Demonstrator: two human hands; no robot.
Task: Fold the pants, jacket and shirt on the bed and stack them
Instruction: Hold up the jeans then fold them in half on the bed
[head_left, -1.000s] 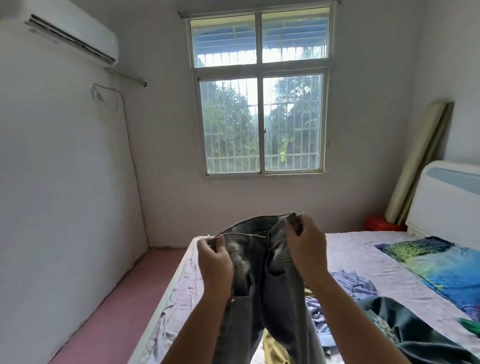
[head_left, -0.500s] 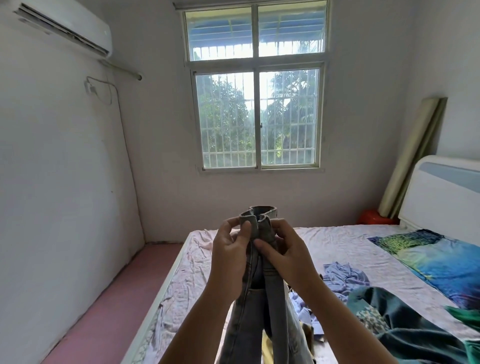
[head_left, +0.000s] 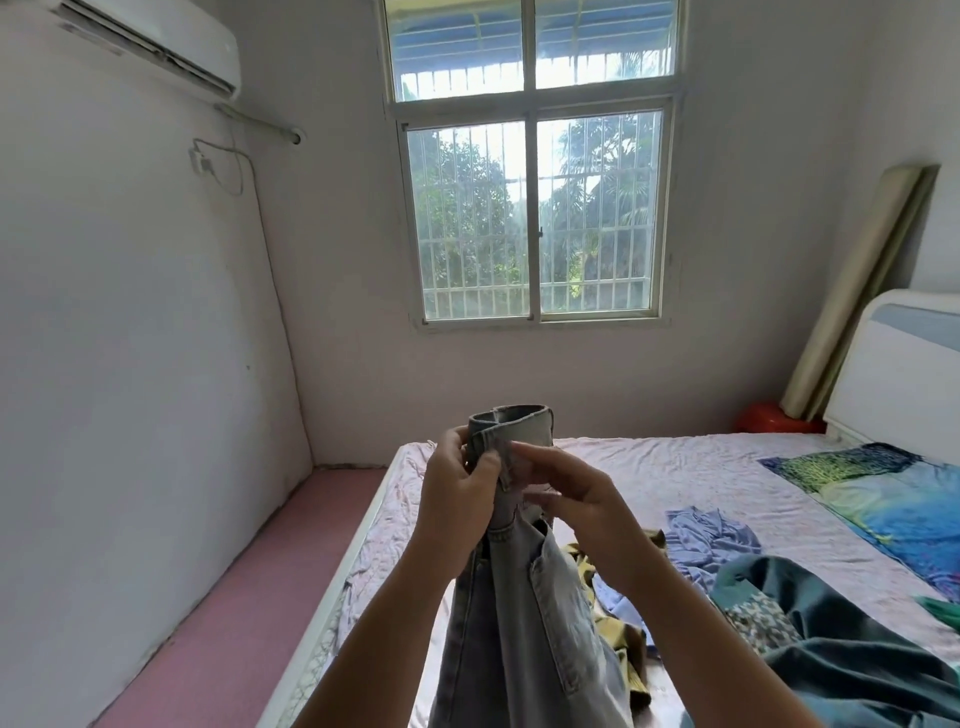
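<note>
Grey-blue denim pants (head_left: 524, 623) hang upright in front of me, folded in half lengthwise with the waistband at the top. My left hand (head_left: 457, 493) grips the waistband from the left. My right hand (head_left: 571, 499) pinches the doubled waistband edge from the right. On the bed (head_left: 649, 467) behind them lie a crumpled light-blue shirt (head_left: 706, 535) and a dark teal jacket (head_left: 831, 639) at the lower right. A yellow patterned cloth (head_left: 618, 629) shows beside the pants.
A blue-green pillow (head_left: 883, 499) lies near the white headboard (head_left: 904, 374) on the right. A red stool (head_left: 774, 418) and leaning boards stand in the far corner. Pink floor (head_left: 249, 597) runs along the bed's left side by the wall.
The pants' waistband, held spread apart a second ago, has been brought together into a lengthwise fold. Both hands moved close to each other at the waistband.
</note>
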